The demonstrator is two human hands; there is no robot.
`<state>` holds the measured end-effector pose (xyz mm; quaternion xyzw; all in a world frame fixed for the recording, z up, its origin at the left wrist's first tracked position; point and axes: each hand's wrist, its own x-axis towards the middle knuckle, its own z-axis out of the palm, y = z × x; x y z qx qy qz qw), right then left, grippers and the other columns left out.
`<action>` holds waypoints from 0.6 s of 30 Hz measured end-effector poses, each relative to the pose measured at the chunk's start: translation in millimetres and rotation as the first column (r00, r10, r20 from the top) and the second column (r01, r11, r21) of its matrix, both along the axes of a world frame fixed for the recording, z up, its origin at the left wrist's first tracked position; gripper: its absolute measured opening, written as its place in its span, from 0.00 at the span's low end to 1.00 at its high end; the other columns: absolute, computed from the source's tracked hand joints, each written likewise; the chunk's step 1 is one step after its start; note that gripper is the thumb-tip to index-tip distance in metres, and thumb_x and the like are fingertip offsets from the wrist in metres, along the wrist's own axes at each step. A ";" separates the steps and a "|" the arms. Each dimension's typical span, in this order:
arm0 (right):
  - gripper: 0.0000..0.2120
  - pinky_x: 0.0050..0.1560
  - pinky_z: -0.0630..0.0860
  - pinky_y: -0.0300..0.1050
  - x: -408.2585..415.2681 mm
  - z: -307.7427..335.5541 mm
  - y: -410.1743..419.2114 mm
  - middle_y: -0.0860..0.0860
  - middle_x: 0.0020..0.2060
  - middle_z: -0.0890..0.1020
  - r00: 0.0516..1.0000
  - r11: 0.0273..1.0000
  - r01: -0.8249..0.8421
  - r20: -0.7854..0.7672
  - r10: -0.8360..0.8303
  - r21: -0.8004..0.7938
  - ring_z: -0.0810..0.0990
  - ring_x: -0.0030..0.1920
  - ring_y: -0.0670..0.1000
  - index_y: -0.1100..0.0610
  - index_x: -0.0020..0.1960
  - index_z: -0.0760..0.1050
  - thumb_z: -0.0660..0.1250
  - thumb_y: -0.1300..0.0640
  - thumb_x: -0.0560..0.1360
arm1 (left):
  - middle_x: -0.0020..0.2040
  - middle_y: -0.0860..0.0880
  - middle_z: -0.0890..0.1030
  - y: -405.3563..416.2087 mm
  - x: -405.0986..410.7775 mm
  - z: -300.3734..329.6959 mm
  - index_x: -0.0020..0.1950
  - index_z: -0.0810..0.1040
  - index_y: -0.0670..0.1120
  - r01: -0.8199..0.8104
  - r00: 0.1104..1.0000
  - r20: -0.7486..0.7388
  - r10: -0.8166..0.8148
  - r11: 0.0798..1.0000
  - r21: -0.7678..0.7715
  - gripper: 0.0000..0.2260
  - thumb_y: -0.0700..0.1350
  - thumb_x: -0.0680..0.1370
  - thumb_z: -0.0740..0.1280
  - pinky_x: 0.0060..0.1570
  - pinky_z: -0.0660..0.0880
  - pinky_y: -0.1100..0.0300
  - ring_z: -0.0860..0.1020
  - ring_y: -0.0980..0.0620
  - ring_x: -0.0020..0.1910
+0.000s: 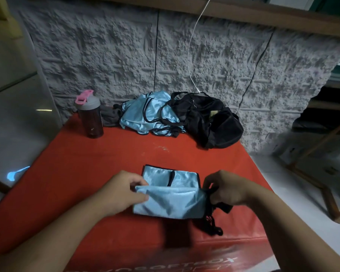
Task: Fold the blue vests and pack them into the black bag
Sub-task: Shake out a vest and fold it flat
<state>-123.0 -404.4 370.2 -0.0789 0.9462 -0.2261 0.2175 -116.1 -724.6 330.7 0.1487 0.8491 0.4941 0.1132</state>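
- left hand pinches folded blue vest at its left edge, on red table
- right hand grips its black trim, right end
- unfolded vests heaped beside black bag at wall

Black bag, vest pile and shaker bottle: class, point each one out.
black bag (214, 118), head view, its dark middle.
vest pile (145, 114), head view, shiny blue fabric.
shaker bottle (91, 118), head view, dark body.
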 end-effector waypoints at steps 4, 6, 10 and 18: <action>0.10 0.30 0.75 0.42 -31.3 -9.3 2.5 0.49 0.30 0.83 0.989 0.990 0.123 -0.079 -0.128 -0.076 0.79 0.30 0.49 0.51 0.41 0.82 0.71 0.64 0.65 | 0.42 0.43 0.86 11.8 -33.0 -15.0 0.45 0.85 0.43 -0.196 0.980 0.070 0.188 0.969 0.153 0.05 0.34 0.72 0.76 0.40 0.75 0.63 0.81 0.56 0.39; 0.09 0.36 0.79 0.46 -42.8 -21.1 3.9 0.50 0.32 0.85 0.970 0.971 0.194 -0.118 -0.210 -0.140 0.83 0.35 0.54 0.52 0.42 0.84 0.71 0.64 0.65 | 0.43 0.42 0.86 20.3 -45.7 -23.1 0.47 0.84 0.43 -0.280 0.958 0.118 0.260 0.939 0.203 0.07 0.32 0.74 0.74 0.40 0.77 0.64 0.82 0.54 0.40; 0.10 0.36 0.81 0.51 -61.0 -56.9 3.4 0.54 0.32 0.85 0.932 0.908 0.310 -0.100 -0.349 -0.280 0.83 0.33 0.59 0.54 0.42 0.84 0.70 0.67 0.66 | 0.44 0.40 0.86 32.0 -73.1 -44.0 0.49 0.83 0.45 -0.395 0.912 0.223 0.344 0.881 0.261 0.08 0.33 0.74 0.73 0.44 0.78 0.56 0.83 0.49 0.41; 0.11 0.32 0.74 0.40 -83.3 -97.0 9.4 0.52 0.33 0.84 0.882 0.879 0.424 -0.124 -0.455 -0.217 0.79 0.30 0.49 0.51 0.47 0.84 0.73 0.62 0.67 | 0.45 0.41 0.84 42.4 -103.6 -68.5 0.57 0.80 0.51 -0.425 0.880 0.243 0.408 0.905 0.020 0.16 0.41 0.72 0.77 0.36 0.73 0.59 0.81 0.45 0.40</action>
